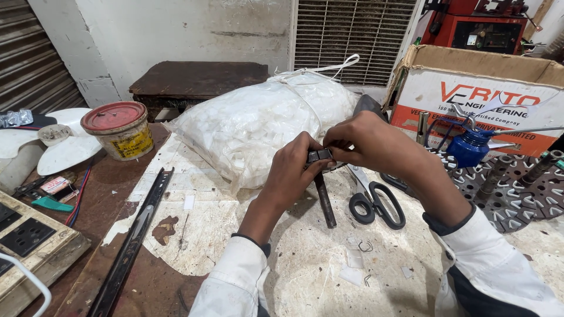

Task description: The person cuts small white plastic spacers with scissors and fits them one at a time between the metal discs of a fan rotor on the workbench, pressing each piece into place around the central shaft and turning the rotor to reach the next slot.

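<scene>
My left hand (292, 171) and my right hand (367, 140) meet above the bench, both pinching a small dark metal piece (319, 155) between fingertips. Just below it a dark metal rod (325, 201) lies on the bench, pointing toward me. Whether the small piece joins the rod is hidden by my fingers. Behind my hands lies a tied clear plastic bag of white pieces (264, 123). Black-handled scissors (376, 202) rest to the right of the rod, under my right forearm.
A long dark metal rail (136, 235) lies at the left. A red-lidded tub (120, 129), a white fan blade (64, 147) and a socket board (26, 238) sit farther left. A cardboard box (482, 88), a blue oil can (468, 147) and perforated metal discs (517, 188) stand right.
</scene>
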`<state>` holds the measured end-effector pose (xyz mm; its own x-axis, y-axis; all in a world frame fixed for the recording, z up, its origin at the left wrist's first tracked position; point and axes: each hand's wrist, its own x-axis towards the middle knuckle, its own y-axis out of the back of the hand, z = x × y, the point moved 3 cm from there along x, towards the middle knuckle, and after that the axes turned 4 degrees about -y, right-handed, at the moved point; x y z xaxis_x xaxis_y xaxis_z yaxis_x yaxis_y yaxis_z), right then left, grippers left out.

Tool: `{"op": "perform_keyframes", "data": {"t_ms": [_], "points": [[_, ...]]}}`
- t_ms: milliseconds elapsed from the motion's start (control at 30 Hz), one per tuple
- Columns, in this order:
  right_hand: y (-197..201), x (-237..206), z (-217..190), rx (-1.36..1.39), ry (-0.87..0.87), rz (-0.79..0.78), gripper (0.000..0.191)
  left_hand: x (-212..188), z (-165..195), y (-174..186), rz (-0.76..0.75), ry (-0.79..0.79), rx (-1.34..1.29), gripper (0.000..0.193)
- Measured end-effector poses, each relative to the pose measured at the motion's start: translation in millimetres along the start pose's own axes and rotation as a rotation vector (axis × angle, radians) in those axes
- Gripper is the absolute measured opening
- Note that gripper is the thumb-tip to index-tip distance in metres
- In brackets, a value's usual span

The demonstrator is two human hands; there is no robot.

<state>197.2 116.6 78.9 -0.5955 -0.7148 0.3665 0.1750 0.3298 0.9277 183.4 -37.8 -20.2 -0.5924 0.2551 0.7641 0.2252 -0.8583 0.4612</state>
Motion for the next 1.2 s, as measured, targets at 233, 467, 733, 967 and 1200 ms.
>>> {"op": "perform_keyframes", "data": {"t_ms": [233, 467, 733, 967, 1200], "points": [[-1, -1, 11, -0.021, -0.020, -0.032, 0.018, 0, -1, -2, 0.004, 0.023, -0.051, 0.037], [1, -2, 14, 0.059, -0.103, -0.078, 0.024, 1, -1, 0, -0.019, 0.057, -0.017, 0.039], [2, 1, -1, -0.007, 0.007, -0.043, 0.018, 1, 1, 2, -0.017, 0.038, -0.022, 0.041], [-1, -1, -2, -0.108, -0.015, -0.084, 0.016, 2, 1, 1, -0.026, 0.048, -0.035, 0.038], [-3, 0, 15, -0.003, -0.004, 0.003, 0.017, 1, 9, 4, 0.015, -0.014, -0.043, 0.037]]}}
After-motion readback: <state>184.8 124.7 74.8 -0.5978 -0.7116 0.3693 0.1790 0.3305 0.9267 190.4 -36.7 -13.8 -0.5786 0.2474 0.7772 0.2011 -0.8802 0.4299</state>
